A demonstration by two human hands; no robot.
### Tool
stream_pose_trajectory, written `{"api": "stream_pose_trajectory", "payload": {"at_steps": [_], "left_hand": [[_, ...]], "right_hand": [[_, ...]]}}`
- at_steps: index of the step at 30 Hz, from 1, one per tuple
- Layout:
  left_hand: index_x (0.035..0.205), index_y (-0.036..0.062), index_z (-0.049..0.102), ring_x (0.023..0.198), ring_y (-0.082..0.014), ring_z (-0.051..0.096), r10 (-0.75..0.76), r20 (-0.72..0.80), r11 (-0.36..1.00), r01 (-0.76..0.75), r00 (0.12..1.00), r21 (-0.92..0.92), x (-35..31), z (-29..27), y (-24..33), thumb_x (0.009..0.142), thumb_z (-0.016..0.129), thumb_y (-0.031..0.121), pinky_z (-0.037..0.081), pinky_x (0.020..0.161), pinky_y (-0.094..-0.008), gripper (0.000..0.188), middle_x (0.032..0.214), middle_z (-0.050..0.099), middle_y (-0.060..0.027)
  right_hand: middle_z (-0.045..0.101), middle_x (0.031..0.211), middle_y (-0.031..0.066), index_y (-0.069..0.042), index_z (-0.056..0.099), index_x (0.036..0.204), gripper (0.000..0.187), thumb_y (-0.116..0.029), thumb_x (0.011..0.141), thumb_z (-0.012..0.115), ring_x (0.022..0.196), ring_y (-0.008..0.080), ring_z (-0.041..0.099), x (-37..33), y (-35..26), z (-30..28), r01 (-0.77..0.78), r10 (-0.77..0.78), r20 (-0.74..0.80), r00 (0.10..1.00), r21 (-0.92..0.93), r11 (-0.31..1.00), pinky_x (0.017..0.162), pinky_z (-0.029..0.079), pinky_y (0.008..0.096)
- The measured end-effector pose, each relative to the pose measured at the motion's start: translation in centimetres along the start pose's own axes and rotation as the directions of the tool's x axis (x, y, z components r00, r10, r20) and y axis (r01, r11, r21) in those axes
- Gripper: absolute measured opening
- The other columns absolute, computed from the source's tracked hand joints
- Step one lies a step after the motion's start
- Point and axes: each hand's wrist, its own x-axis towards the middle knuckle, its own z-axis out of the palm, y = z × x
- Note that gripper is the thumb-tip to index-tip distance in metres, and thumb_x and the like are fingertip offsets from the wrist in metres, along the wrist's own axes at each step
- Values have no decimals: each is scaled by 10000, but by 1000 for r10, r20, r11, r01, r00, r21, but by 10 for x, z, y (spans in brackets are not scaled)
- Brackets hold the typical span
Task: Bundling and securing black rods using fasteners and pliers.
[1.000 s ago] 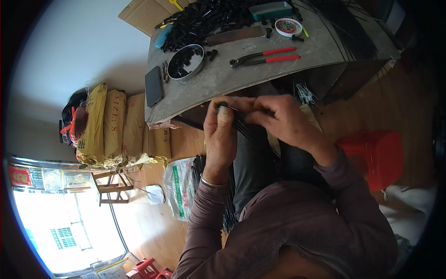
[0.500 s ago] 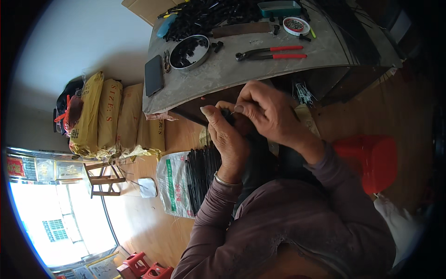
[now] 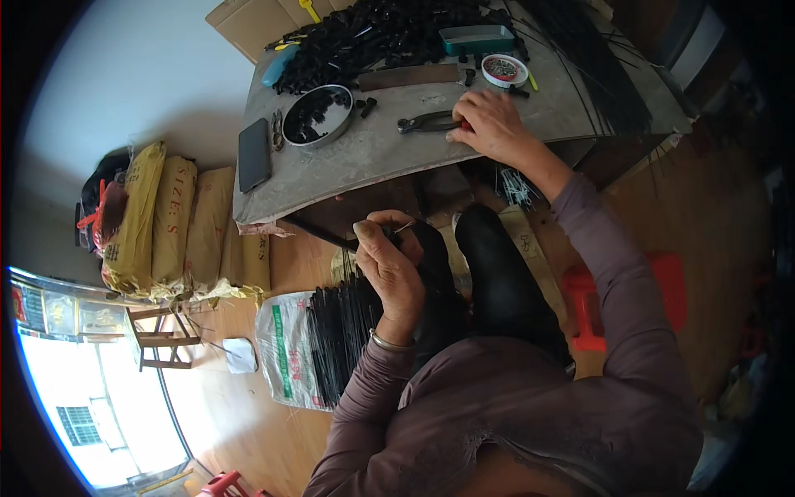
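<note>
My right hand [image 3: 494,126] is on the table, its fingers closed over the red handles of a pair of pincers [image 3: 424,123]. The dark jaws of the pincers point left and lie on the tabletop. Over my lap, below the table's front edge, my left hand [image 3: 391,269] is closed around a small black part [image 3: 392,235]. A thin wire end sticks out near its fingertips. Most of the part is hidden by the fingers.
On the grey table [image 3: 331,170] lie a phone [image 3: 254,155], a round pan [image 3: 318,116] of black pieces, a small white dish [image 3: 504,71], a green tray [image 3: 477,39] and a heap of black parts [image 3: 373,41]. Black rods [image 3: 341,335] stand left of my legs; a red stool [image 3: 586,311] is right.
My right hand has left the left hand and reached forward onto the pincers' handles. The left hand has stayed over my lap, still closed on the black part. The view has shifted slightly.
</note>
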Motion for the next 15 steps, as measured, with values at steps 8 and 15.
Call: {"api": "stream_pose_trajectory", "payload": {"at_steps": [8,15], "left_hand": [[808,20,571,435,-40,325,-19,-19,999,18,1000,-43,8,0,-3,1020,287,485,246,411,-201,585,513,393,41],[799,27,567,445,-38,322,-27,15,1000,27,1000,14,11,1,-4,1005,305,523,255,419,-205,597,519,400,41]], "right_hand": [[583,817,62,-23,550,901,182,-187,884,628,730,207,579,11,24,15,112,-43,-246,968,276,955,655,463,333],[579,828,75,-37,457,905,203,-36,832,646,732,133,570,-59,-39,-55,-116,112,53,992,708,697,640,473,293]]}}
